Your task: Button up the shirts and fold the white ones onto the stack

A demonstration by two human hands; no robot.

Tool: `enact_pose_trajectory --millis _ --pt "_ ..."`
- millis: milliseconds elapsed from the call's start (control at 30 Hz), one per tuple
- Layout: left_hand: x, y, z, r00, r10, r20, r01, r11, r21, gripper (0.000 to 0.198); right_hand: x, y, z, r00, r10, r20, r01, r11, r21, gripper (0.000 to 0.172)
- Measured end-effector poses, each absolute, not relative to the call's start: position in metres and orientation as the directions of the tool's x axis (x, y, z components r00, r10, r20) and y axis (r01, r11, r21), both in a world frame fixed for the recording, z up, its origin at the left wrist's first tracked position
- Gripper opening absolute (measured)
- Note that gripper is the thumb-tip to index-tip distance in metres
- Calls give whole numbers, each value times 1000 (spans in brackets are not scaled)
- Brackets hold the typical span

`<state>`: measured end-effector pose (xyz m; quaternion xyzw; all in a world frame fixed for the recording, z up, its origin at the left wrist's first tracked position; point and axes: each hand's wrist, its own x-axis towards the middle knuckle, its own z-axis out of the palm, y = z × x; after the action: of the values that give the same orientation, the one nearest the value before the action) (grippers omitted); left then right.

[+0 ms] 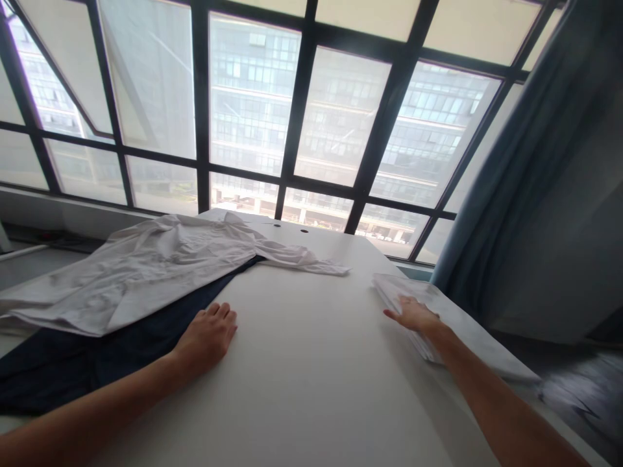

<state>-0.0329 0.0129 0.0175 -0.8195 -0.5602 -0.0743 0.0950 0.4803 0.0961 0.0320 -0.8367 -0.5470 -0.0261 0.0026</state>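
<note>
My left hand lies flat and open on the white table, its fingers stretched out beside the edge of a dark navy garment. A crumpled white shirt lies spread over that garment at the left. My right hand rests palm down with fingers spread on a folded white cloth at the table's right edge. Neither hand grips anything.
A large window with dark frames fills the far side, just beyond the table. A blue-grey curtain hangs at the right. Two small dark holes mark the tabletop near its far end.
</note>
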Motion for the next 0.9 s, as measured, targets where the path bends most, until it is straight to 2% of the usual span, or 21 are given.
enact_pose_trajectory --millis 67,200,433,567,700,800,900 --pt "-33 12 19 360 907 219 933 -353 -72 29 478 88 21 452 892 14 890 -452 57 68" --pt "-33 11 21 362 910 202 932 -353 -80 30 479 79 7 419 908 -14 907 -418 43 57" --pt "-35 10 21 374 904 209 927 -361 -101 29 459 75 -3 348 937 29 937 -347 -33 58" --pt "-36 8 18 370 901 226 929 -361 -84 28 449 82 1 406 911 70 912 -400 -90 59" --pt "-38 9 22 380 896 231 924 -381 -42 27 442 84 10 473 880 44 880 -469 -82 59" --pt "-50 18 37 271 932 238 955 -292 54 35 429 71 17 399 901 169 914 -406 6 58" --pt "-80 33 54 35 948 317 988 -81 133 40 405 47 24 187 923 335 968 -231 94 50"
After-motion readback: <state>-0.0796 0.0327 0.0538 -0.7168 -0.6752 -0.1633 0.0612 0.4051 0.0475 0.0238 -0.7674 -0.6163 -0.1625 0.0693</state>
